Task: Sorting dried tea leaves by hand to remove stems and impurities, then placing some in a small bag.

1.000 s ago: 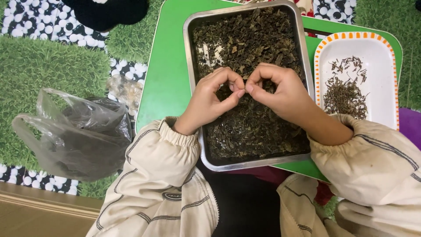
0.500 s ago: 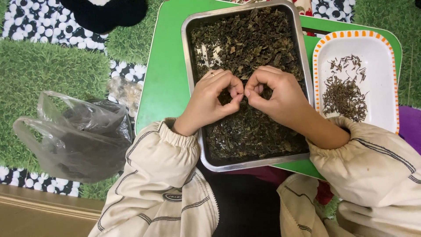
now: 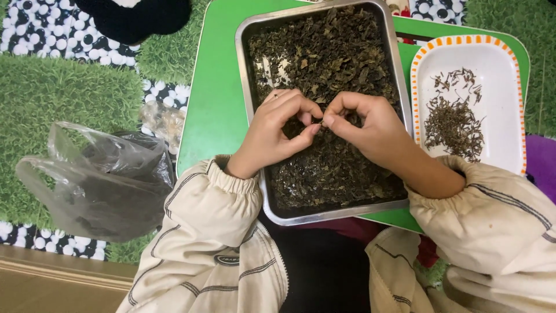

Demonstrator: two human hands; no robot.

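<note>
Here your left hand [image 3: 275, 130] and your right hand [image 3: 370, 130] meet over the middle of the metal tray [image 3: 246, 87], fingertips pinched together on a small dark piece of dried leaf [image 3: 318, 122]. Both hands are nearly closed, thumb and forefinger of each pressed onto that one scrap, the other fingers curled loosely above the heap. Whether it is a leaf or a bit of stalk is too small to tell.

The tray sits on a green table [image 3: 211, 110] and is spread almost wall to wall with dried leaves [image 3: 330, 52], a bare patch of metal showing near its far left. To your right, just beside it, a white dish with an orange rim [image 3: 518, 104] holds a smaller pile of thin dark stems [image 3: 452, 124]. On the grass-patterned mat [image 3: 69, 93] to your left lies a crumpled clear plastic bag [image 3: 98, 179].

This material looks very light, dry and brittle, so it will likely crumble under a hard squeeze. Take each piece by its fingertip-sized end, gently, and keep your pinch low over the tray.
</note>
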